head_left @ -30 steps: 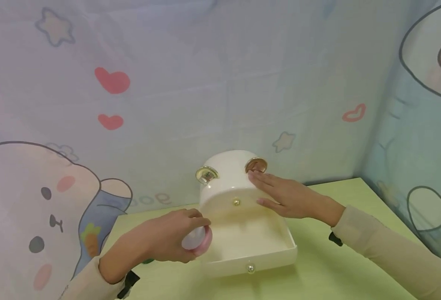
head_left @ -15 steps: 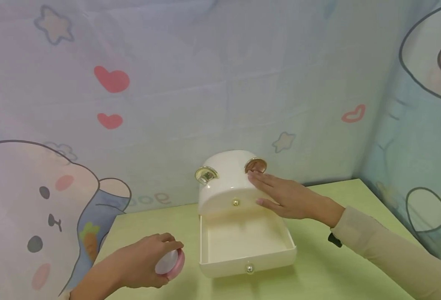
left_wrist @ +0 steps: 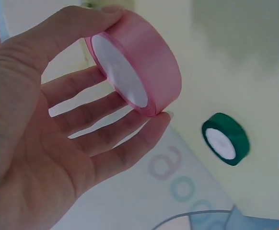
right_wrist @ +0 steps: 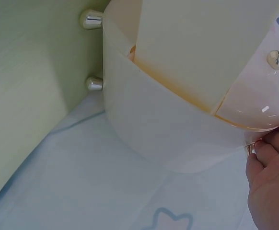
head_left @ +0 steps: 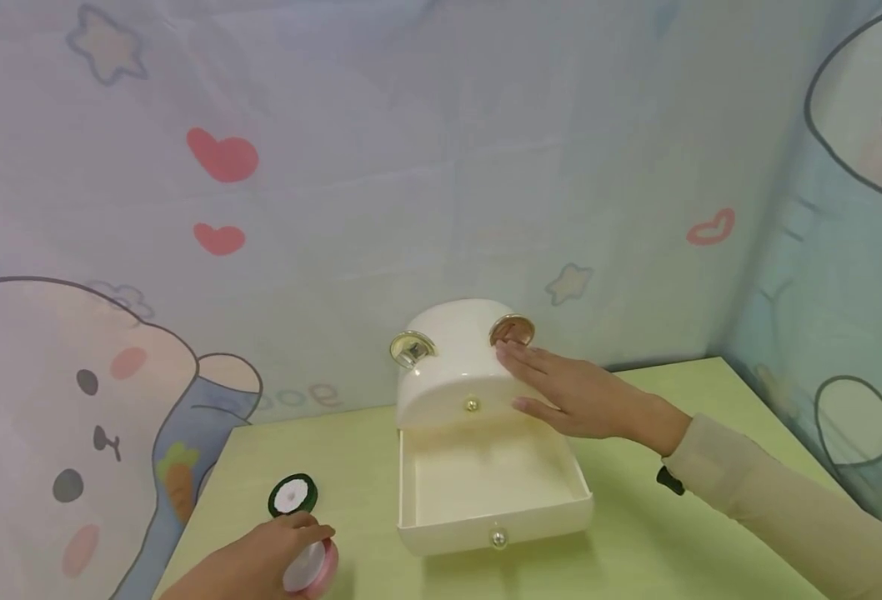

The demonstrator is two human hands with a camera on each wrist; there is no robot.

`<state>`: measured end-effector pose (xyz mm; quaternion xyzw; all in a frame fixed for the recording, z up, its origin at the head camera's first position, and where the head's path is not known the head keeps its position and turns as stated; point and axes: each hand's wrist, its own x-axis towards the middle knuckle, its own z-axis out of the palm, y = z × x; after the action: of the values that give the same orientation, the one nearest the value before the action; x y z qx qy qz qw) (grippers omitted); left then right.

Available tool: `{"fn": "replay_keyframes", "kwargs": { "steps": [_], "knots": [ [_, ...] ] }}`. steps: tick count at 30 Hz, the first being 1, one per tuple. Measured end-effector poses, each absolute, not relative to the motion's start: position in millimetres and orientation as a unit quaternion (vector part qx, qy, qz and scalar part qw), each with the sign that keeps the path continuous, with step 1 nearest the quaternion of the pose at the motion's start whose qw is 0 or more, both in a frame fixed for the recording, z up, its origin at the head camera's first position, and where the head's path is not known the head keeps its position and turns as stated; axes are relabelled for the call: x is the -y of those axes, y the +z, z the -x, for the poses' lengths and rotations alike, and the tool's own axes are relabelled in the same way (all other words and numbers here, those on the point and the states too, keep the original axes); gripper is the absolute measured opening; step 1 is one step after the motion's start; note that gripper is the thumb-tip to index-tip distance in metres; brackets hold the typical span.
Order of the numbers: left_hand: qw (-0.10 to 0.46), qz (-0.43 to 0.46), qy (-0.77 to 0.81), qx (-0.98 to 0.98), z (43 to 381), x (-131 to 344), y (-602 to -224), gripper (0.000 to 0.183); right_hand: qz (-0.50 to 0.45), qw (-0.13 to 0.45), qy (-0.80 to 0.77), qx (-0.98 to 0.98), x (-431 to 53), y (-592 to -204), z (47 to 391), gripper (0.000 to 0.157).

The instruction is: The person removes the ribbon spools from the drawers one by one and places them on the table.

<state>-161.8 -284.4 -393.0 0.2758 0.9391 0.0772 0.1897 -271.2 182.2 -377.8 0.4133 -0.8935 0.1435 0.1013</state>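
My left hand (head_left: 249, 557) holds a roll of pink ribbon (left_wrist: 154, 60) between thumb and fingertips, left of the white storage box (head_left: 452, 333). In the left wrist view, the pink roll's white core faces the palm. Just beyond that hand, a roll of green ribbon (head_left: 292, 496) lies on the table. The box's lower drawer (head_left: 542, 518) is pulled out, and nothing shows inside it. My right hand (head_left: 583, 396) rests with extended fingers on the right side of the box, fingertips at the right gold ear-shaped piece (head_left: 511, 329).
The light green table (head_left: 651, 517) backs onto a cartoon-printed cloth (head_left: 381, 208). A second gold ear-shaped piece (head_left: 413, 348) sticks up on the left of the box. Silvery feet (right_wrist: 95, 84) show under the box in the right wrist view.
My left hand has moved left and toward the front, away from the drawer, with the pink ribbon roll. The green ribbon roll has come into full view. My right hand has stayed put.
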Motion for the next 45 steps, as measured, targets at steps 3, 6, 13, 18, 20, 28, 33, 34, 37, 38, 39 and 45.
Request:
{"fn": "replay_keyframes", "kwargs": {
  "steps": [3,6,13,18,20,28,33,34,37,38,39,45],
  "knots": [
    [0.188,-0.258,0.083,-0.944,163.5,293.2,-407.8,0.075,-0.413,0.101,0.140,0.894,-182.5,-377.0,271.3,0.071],
    [0.188,-0.247,0.096,-0.946,167.9,305.5,-427.5,0.078,-0.411,0.094,0.143,0.895,-183.0,-376.0,271.4,0.072],
    [0.103,-0.289,0.117,-0.945,174.3,337.9,-466.9,0.080,-0.400,0.082,0.145,0.901,-187.4,-375.2,272.2,0.073],
    [0.100,-0.210,0.122,-0.965,170.0,335.1,-467.0,0.071,-0.398,0.084,0.143,0.902,-189.1,-374.8,272.0,0.074],
    [0.095,-0.185,0.123,-0.970,167.5,332.5,-465.5,0.068,-0.399,0.086,0.143,0.902,-189.2,-373.9,272.0,0.074],
    [0.089,-0.122,0.127,-0.980,163.8,331.5,-467.4,0.067,-0.401,0.084,0.148,0.900,-188.1,-372.2,271.2,0.074],
    [0.080,-0.099,0.130,-0.983,166.2,333.1,-473.9,0.064,-0.401,0.085,0.147,0.900,-188.2,-373.8,270.9,0.074],
    [0.078,-0.098,0.131,-0.984,166.4,333.3,-474.9,0.063,-0.401,0.086,0.147,0.900,-188.4,-374.2,270.9,0.074],
    [0.080,-0.095,0.137,-0.983,166.6,334.4,-477.8,0.062,-0.401,0.086,0.147,0.900,-188.5,-374.1,270.3,0.074],
    [0.083,-0.092,0.139,-0.983,166.5,334.5,-478.4,0.062,-0.400,0.086,0.147,0.900,-188.6,-374.1,270.2,0.074],
    [0.085,-0.088,0.140,-0.983,166.4,334.7,-479.1,0.061,-0.401,0.086,0.146,0.900,-188.6,-374.0,270.2,0.074],
    [0.097,-0.066,0.146,-0.982,167.7,337.9,-485.9,0.062,-0.402,0.090,0.143,0.900,-187.9,-373.3,269.7,0.074]
  ]
}}
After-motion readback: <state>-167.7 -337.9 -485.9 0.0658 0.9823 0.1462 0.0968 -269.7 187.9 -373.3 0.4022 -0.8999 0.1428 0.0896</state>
